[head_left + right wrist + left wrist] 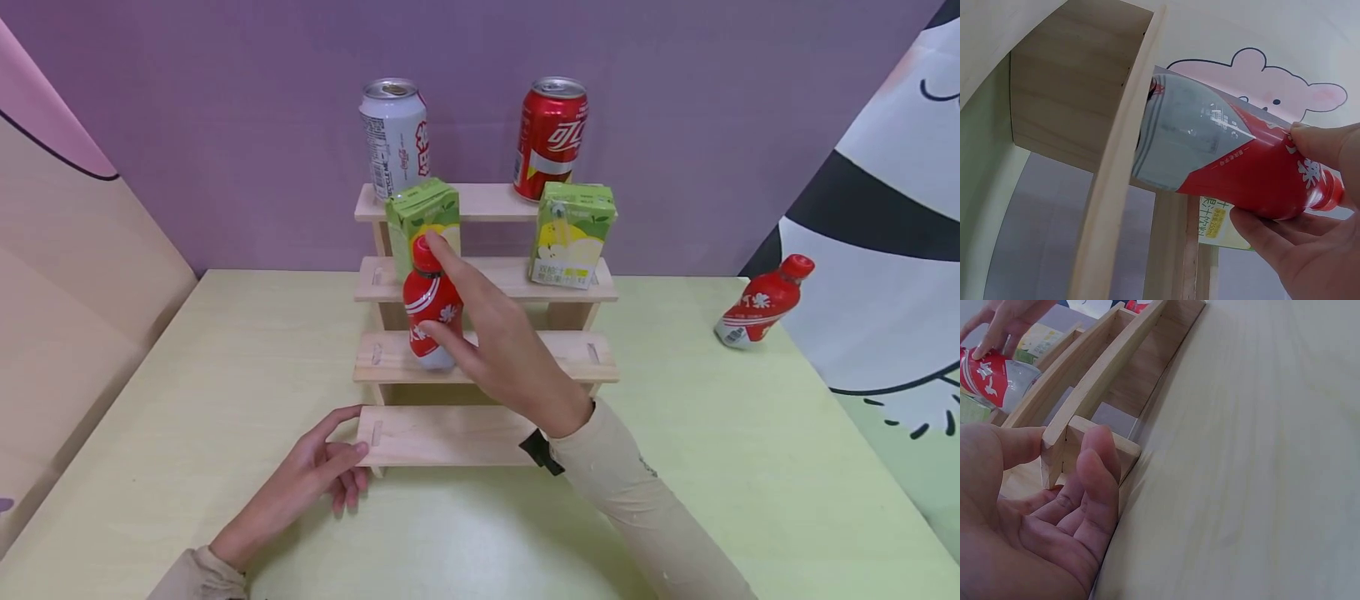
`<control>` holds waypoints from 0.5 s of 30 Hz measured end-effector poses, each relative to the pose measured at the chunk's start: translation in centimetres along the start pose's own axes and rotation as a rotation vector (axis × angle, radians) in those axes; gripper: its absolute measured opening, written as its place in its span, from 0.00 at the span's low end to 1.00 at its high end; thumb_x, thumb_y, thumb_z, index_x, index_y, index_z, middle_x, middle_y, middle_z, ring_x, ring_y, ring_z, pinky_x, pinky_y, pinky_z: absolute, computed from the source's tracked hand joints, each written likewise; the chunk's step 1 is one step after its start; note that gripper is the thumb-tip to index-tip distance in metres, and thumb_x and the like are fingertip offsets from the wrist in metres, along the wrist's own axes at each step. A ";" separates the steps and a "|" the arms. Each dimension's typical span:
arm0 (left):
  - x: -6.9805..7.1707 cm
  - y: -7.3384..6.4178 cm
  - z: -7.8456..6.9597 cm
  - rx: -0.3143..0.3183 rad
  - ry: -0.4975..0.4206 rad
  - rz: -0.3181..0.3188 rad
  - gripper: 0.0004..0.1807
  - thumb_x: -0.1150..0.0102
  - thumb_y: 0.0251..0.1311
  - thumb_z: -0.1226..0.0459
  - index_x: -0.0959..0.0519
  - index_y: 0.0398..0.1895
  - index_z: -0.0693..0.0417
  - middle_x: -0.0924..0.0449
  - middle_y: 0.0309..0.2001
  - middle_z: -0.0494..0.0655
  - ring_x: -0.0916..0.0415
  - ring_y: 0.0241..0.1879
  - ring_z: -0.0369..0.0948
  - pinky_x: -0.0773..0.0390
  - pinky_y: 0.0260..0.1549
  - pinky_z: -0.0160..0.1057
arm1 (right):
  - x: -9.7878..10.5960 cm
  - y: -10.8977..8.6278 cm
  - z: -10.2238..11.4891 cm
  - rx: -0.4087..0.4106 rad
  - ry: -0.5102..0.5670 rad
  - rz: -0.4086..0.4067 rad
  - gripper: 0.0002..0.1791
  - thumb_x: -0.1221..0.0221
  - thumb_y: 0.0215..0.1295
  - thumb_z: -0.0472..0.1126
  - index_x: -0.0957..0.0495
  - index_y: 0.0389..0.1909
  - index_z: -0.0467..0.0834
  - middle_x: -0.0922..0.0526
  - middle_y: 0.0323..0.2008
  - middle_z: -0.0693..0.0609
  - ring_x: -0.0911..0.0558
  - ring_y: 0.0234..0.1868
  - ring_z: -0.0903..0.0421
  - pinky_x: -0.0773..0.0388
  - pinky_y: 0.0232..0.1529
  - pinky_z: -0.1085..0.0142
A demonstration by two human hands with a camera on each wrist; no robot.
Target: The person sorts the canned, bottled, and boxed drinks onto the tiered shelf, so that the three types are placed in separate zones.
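Observation:
My right hand [498,337] grips a red bottle [1254,169] with a red cap, thumb on one side and fingers on the other. In the head view the bottle stands nearly upright, its base at the left part of the second step from the bottom. Whether the base fully rests there I cannot tell. With thumb and fingers my left hand [318,462] holds the left end of the lowest step of a wooden tiered rack [450,435]. Just behind the bottle is a green juice carton [423,204], partly hidden by it and the right hand.
The top step carries a white can [393,137] on the left and a red can [552,137] on the right. Another green juice carton [573,237] stands on the third step's right. A second red bottle [763,302] is on the table [675,400] at the right.

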State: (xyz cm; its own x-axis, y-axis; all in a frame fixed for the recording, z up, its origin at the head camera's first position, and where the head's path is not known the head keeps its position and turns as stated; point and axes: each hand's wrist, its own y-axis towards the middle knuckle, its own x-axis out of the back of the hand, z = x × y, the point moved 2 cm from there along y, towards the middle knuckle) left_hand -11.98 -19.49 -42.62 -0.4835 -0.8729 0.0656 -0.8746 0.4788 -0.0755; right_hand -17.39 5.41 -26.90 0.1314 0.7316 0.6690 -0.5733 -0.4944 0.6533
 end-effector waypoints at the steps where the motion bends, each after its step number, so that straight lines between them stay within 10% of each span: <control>1: 0.0 0.0 0.0 0.000 0.003 -0.001 0.28 0.51 0.76 0.60 0.47 0.73 0.55 0.20 0.28 0.58 0.22 0.21 0.44 0.20 0.18 0.42 | 0.0 0.0 0.0 -0.002 0.000 0.001 0.48 0.33 0.64 0.37 0.51 0.79 0.45 0.40 0.75 0.49 0.35 0.72 0.56 0.29 0.65 0.60; 15: -0.1 0.0 -0.2 -0.022 0.008 0.011 0.29 0.51 0.76 0.62 0.47 0.74 0.58 0.20 0.28 0.61 0.22 0.21 0.44 0.20 0.17 0.42 | 0.1 -0.1 -0.1 -0.020 -0.002 0.007 0.49 0.33 0.64 0.38 0.52 0.79 0.46 0.39 0.74 0.49 0.35 0.71 0.56 0.28 0.64 0.60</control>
State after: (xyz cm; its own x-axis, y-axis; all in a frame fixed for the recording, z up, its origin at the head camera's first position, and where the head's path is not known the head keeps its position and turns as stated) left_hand -11.97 -19.40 -42.46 -0.4931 -0.8669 0.0725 -0.8699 0.4902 -0.0545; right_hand -17.41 5.52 -26.92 0.1287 0.7274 0.6741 -0.5901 -0.4901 0.6415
